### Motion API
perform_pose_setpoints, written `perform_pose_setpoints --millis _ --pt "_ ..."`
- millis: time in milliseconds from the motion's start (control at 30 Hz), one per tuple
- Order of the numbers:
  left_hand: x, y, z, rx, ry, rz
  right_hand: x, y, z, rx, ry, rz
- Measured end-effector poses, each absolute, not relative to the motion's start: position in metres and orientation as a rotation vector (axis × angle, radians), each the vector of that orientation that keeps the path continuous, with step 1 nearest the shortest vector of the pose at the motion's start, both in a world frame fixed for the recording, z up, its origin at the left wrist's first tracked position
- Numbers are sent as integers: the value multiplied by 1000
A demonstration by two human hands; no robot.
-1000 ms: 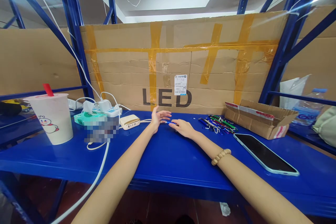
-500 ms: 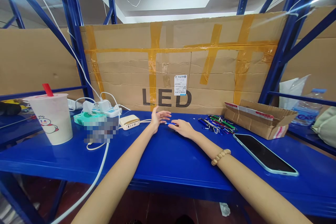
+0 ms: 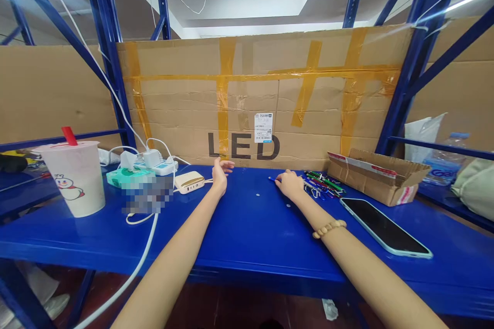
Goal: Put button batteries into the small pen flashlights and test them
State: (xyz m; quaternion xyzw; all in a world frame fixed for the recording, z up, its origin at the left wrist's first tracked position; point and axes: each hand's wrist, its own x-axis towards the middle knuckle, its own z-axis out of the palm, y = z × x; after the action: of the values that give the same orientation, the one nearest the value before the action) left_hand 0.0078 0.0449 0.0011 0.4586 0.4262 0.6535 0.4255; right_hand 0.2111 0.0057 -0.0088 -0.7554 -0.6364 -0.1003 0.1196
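Note:
My right hand is closed on a slim blue object, whose end sticks out to the left of the fingers. Just right of that hand lies a pile of small blue, green and red metal pieces with silver clips; their kind is hard to make out. My left hand stands on its edge near the back of the tabletop, fingers stretched loosely to the right, holding nothing. A white and gold box with ports and a cable sits left of it.
On the blue tabletop, a phone and an open cardboard box lie at right. A lidded cup and a power strip with plugs stand at left. A large cardboard sheet closes off the back.
My right hand has moved right, toward the pile, with the slim blue object in it. My left hand has drawn a little left, so the hands are farther apart.

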Motion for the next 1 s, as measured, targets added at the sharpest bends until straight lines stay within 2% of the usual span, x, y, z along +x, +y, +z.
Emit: perform_pose_setpoints --millis 167,367,700,1000 --pt "2 45 4 1042 1070 1780 239 8 -9 -2364 -1536 -300" --pt "11 33 7 940 973 1567 277 9 -14 -2500 -1161 -86" --pt "40 13 1 1106 766 1174 299 22 -21 -2536 -1327 95" --pt "42 14 2 1115 741 1126 294 24 -23 -2403 -1525 95"
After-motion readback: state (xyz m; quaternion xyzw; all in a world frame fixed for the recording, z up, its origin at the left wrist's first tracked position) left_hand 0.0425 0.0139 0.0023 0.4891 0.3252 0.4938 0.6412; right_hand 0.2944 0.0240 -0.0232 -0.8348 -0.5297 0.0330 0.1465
